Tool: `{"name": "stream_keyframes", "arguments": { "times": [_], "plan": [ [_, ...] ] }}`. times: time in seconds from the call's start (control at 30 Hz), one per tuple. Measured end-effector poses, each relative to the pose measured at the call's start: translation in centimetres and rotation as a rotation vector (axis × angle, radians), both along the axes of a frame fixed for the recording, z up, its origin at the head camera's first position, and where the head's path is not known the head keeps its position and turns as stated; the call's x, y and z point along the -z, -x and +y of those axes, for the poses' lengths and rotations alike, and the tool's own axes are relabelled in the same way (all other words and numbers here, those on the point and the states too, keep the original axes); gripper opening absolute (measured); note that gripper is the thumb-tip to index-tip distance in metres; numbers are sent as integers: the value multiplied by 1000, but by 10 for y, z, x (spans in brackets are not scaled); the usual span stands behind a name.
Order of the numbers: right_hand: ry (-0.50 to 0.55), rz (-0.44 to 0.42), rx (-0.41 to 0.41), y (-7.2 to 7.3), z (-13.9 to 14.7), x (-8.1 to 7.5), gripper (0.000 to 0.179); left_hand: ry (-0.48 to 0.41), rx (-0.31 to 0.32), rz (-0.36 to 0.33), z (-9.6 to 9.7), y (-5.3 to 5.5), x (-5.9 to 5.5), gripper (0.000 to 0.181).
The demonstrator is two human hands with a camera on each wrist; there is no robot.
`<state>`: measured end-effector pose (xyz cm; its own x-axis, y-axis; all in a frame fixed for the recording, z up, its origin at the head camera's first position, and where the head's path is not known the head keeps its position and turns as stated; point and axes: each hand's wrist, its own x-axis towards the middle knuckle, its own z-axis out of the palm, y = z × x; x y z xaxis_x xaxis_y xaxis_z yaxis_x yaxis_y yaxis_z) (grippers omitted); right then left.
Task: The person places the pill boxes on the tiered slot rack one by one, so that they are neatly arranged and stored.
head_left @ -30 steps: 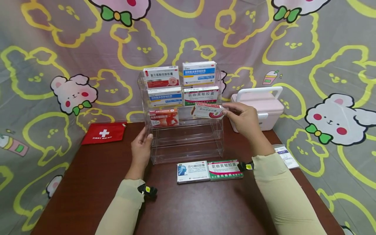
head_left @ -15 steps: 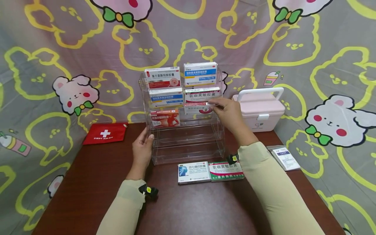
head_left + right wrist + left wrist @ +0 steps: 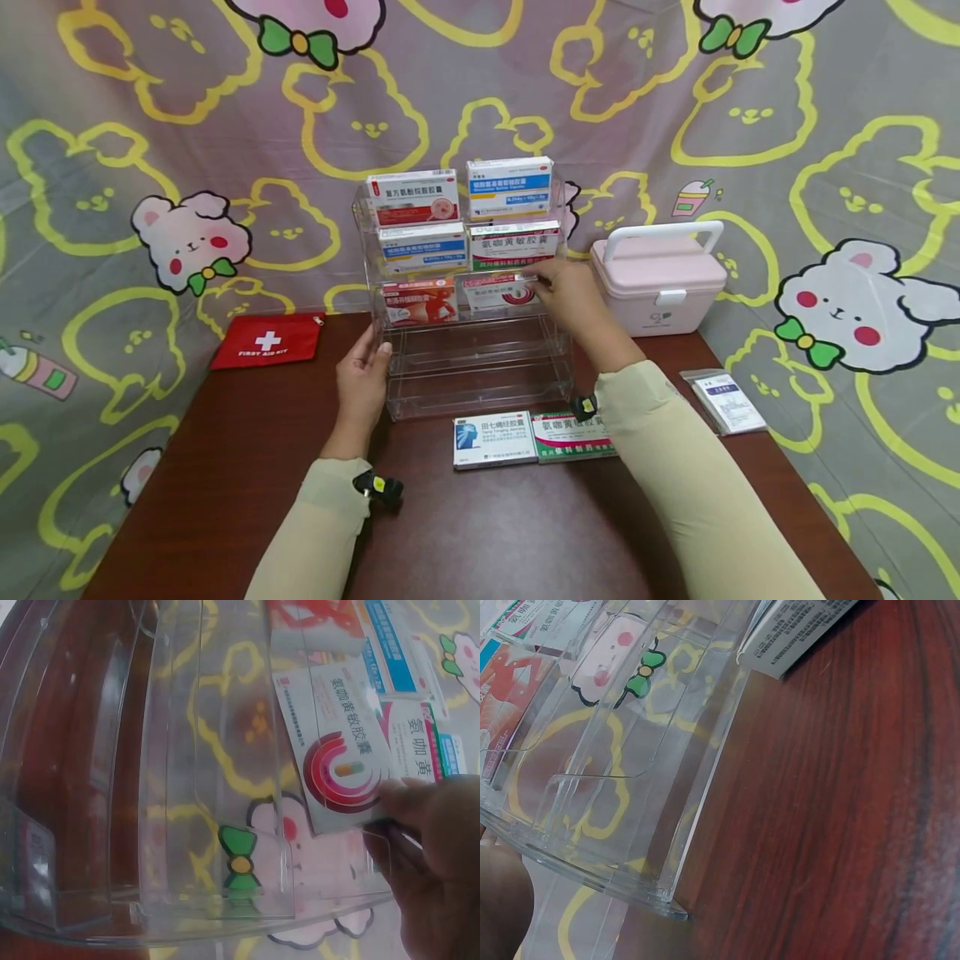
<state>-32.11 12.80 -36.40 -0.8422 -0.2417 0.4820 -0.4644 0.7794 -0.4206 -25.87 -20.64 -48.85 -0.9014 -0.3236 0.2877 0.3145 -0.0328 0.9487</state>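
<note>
A clear acrylic display rack (image 3: 480, 392) stands on the table with medicine boxes in its upper three tiers. My right hand (image 3: 573, 304) pinches the right end of a white medicine box (image 3: 491, 293) with a red-pink arc, at the third tier's right side. In the right wrist view, thumb and fingers grip this medicine box (image 3: 334, 746) by its edge. Beside it sits an orange-red medicine box (image 3: 420, 302). My left hand (image 3: 362, 379) holds the rack's left side, thumb toward the front; its fingers are partly hidden in the left wrist view.
Before the rack lie a white-blue medicine box (image 3: 493, 440) and a green-white one (image 3: 570, 442), partly under the right sleeve. A red first aid pouch (image 3: 268, 340) lies left. A pink handled case (image 3: 660, 283) and a bagged white packet (image 3: 727, 404) are at right.
My right hand has moved left and inward, bringing the white medicine box from in front of the rack into the third tier's right side. The left hand stays on the rack.
</note>
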Motion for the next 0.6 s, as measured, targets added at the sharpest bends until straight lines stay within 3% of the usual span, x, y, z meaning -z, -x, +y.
{"name": "stream_keyframes", "arguments": {
  "times": [0.6],
  "plan": [
    [-131, -27, -36, 4, 0, 2, 21, 31, 9, -39, -1, -2, -2, 52]
  ]
}}
